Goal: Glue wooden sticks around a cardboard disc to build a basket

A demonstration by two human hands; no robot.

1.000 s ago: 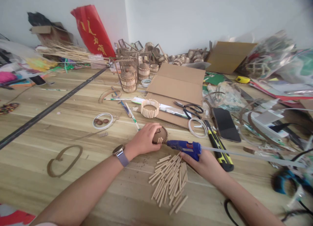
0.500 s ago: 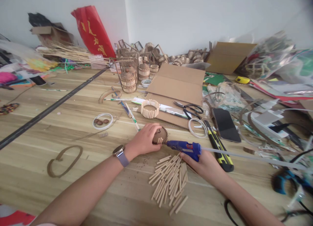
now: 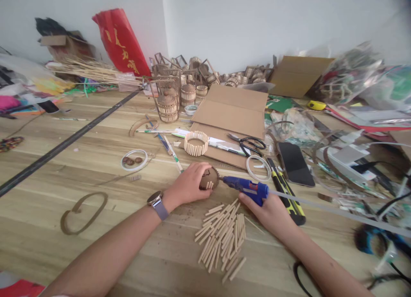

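Here's my tabletop [image 3: 135, 254], pale wood running right across the view, and on its far middle lies the cardboard [image 3: 233, 106], broad and flat. Down at the near middle, there's the pile [image 3: 221, 235] of short sticks, fanned loosely; dry, light and quick to roll, I'd judge, so best pinched singly at mid-length.

Just right and far of that pile, the blue glue gun [image 3: 247, 188]! My right hand [image 3: 272, 213] has its grip wrapped round the handle, the fingers largely hidden from me, with a long pale rod [image 3: 321, 203] trailing out behind. It looks moderately light and stiff, a shade tail-heavy; the handle is the place to hold, well back from a nozzle that may be hot.

Beyond the hands, the stick ring [image 3: 196, 150] stands by the cardboard's near edge: stiff but fragile, I'd say, one for a gentle hold across its outside.

Now the brown disc [image 3: 210, 177], mid-scene, left of the nozzle. My left hand [image 3: 191, 183] has its grip closed on the left rim. Light, stiff, not slippery by its look; the rim suits the fingers. The nozzle is right at its right edge; touching, I can't tell. Smallest of all, a few short sticks [image 3: 209, 185] at the disc's near side.
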